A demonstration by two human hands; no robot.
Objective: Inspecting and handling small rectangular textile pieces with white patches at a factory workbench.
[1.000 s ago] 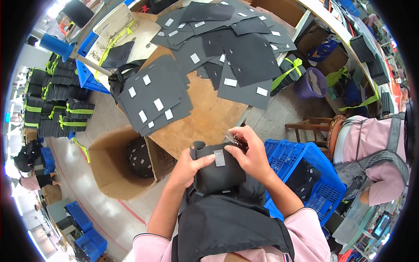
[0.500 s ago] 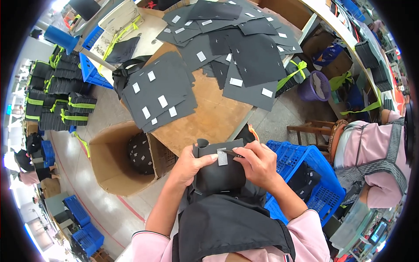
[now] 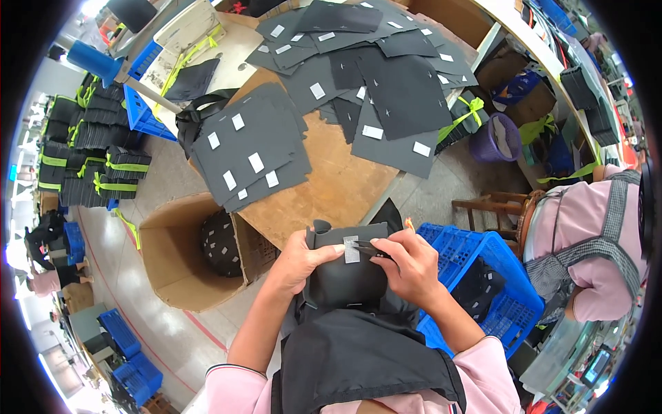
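Note:
A black sheet panel (image 3: pixel 346 284) lies across my lap, its far edge rolled on the left, with a small whitish rectangular patch (image 3: pixel 352 253) on it. My left hand (image 3: pixel 303 260) grips the panel's left side, thumb pressed on top beside the patch and fingers hidden underneath. In my right hand (image 3: pixel 412 263) is a pair of dark thread snips (image 3: pixel 376 248). Their two slim points are parted and reach over the right side of the patch.
Flat black panels with white labels (image 3: pixel 252 148) are piled on the wooden table (image 3: pixel 331 162) ahead. A cardboard box (image 3: pixel 162 259) stands at left, a blue crate (image 3: pixel 507 276) at right. Further right sits a co-worker (image 3: pixel 593 241) in pink. Tied black stacks (image 3: pixel 89 145) stand far left.
The snips have drawn slightly back to the right, and their points are now visibly parted. My left hand holds the panel in place. The co-worker at right has leaned somewhat.

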